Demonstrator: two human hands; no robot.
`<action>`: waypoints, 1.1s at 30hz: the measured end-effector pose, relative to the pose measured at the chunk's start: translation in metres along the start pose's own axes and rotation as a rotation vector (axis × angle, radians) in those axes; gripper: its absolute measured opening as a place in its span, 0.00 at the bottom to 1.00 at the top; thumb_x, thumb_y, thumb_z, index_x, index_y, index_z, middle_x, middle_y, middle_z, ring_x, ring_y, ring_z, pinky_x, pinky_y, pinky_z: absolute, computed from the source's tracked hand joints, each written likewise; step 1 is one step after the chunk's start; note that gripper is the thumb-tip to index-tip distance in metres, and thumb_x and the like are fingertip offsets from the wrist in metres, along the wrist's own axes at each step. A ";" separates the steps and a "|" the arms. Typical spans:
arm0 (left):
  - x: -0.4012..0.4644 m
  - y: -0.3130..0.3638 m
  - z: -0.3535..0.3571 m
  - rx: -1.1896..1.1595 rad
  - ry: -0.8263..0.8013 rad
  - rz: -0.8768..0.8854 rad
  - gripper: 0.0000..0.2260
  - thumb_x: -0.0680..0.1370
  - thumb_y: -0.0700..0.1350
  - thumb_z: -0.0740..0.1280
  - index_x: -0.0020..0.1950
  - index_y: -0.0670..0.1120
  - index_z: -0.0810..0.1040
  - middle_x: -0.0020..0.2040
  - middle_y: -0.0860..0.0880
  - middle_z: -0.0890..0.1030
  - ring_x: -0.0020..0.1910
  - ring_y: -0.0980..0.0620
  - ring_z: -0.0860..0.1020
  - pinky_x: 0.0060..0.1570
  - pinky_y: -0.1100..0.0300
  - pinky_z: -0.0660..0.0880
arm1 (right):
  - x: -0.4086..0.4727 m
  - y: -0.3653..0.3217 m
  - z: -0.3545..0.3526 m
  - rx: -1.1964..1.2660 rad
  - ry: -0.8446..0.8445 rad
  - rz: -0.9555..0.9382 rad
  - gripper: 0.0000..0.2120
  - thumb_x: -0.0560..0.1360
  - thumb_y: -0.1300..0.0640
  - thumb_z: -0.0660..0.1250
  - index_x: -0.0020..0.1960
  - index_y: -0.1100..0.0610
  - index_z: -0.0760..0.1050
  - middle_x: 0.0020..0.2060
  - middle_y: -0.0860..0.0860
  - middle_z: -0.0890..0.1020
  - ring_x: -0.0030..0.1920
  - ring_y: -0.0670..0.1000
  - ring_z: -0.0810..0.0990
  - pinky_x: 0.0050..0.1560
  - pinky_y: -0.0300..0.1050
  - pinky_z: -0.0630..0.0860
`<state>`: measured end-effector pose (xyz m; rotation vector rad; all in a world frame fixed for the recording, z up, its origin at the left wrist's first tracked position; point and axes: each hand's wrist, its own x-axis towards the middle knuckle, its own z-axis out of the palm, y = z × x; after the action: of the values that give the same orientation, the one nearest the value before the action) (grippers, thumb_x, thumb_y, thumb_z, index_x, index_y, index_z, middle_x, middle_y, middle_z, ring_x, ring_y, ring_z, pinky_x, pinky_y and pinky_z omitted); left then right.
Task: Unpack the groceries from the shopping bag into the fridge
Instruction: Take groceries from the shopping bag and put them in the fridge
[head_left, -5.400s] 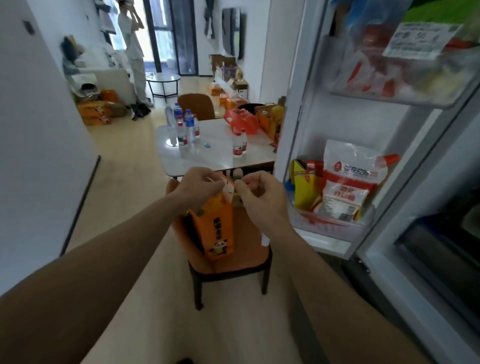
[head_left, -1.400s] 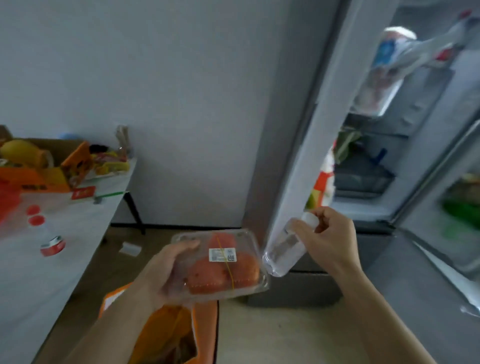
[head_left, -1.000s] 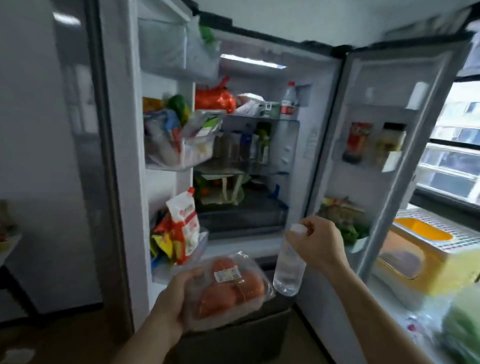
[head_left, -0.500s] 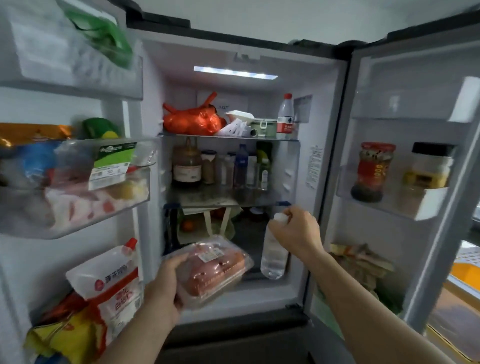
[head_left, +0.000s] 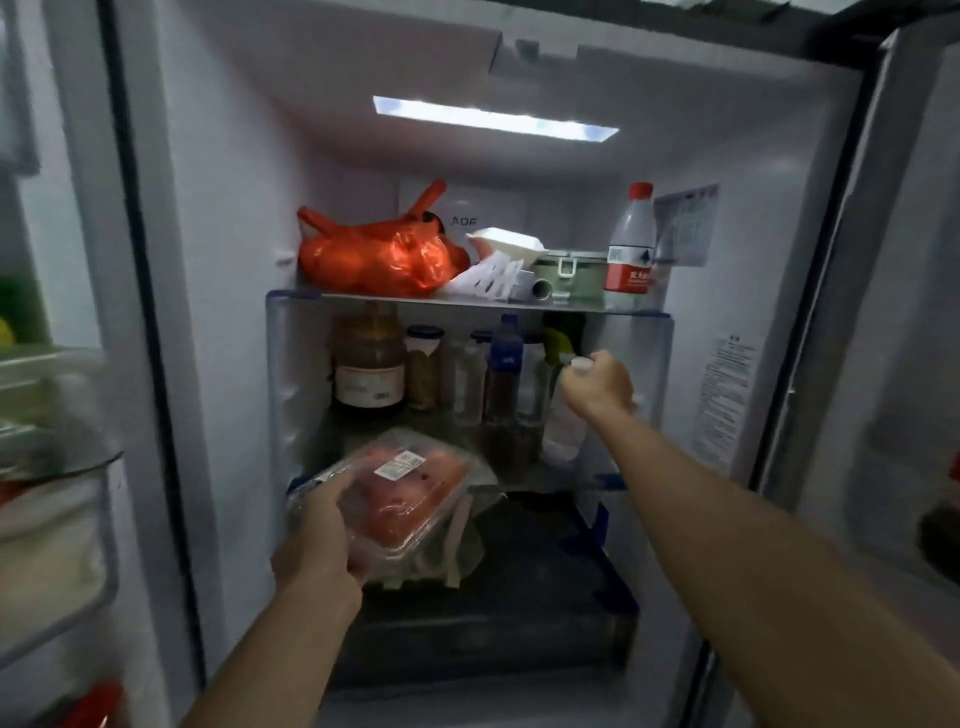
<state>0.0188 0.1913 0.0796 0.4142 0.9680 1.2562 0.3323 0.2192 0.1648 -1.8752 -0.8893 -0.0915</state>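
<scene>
My left hand (head_left: 317, 540) is cupped, fingers curled, forearm angled up. My right hand (head_left: 597, 387) is fisted higher and farther forward, arm nearly straight.

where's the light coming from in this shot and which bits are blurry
Head view: the white ceiling light strip lights the fridge's top shelf brightly; the dark bottom drawer sits in shadow; the left door bins and the frame edges smear with blur.

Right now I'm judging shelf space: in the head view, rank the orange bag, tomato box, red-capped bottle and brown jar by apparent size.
1. Tomato box, though nearness to the camera inflates it
2. Orange bag
3. Brown jar and red-capped bottle look alike; unranked.
</scene>
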 end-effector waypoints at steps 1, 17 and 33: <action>0.005 0.001 0.010 -0.001 0.008 0.018 0.34 0.67 0.52 0.81 0.70 0.45 0.74 0.61 0.41 0.80 0.54 0.38 0.81 0.51 0.45 0.82 | 0.018 0.005 0.008 0.003 0.001 0.007 0.14 0.77 0.54 0.68 0.59 0.61 0.77 0.55 0.59 0.83 0.55 0.61 0.81 0.50 0.48 0.76; 0.082 0.002 0.074 0.078 -0.105 0.099 0.18 0.77 0.51 0.72 0.65 0.47 0.78 0.50 0.44 0.84 0.44 0.42 0.83 0.35 0.53 0.78 | 0.143 0.076 0.075 -0.181 -0.064 0.057 0.17 0.80 0.49 0.65 0.59 0.62 0.79 0.56 0.63 0.83 0.57 0.65 0.82 0.55 0.53 0.78; 0.073 -0.091 0.067 0.483 -0.488 -0.185 0.39 0.52 0.56 0.84 0.62 0.47 0.84 0.57 0.39 0.86 0.57 0.35 0.84 0.59 0.34 0.79 | -0.123 0.124 0.024 0.665 -0.577 0.390 0.39 0.65 0.30 0.73 0.70 0.46 0.72 0.61 0.53 0.82 0.57 0.58 0.83 0.54 0.61 0.82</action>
<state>0.1271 0.2469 0.0222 0.9381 0.8537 0.6931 0.3109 0.1467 0.0055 -1.4050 -0.7728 0.9151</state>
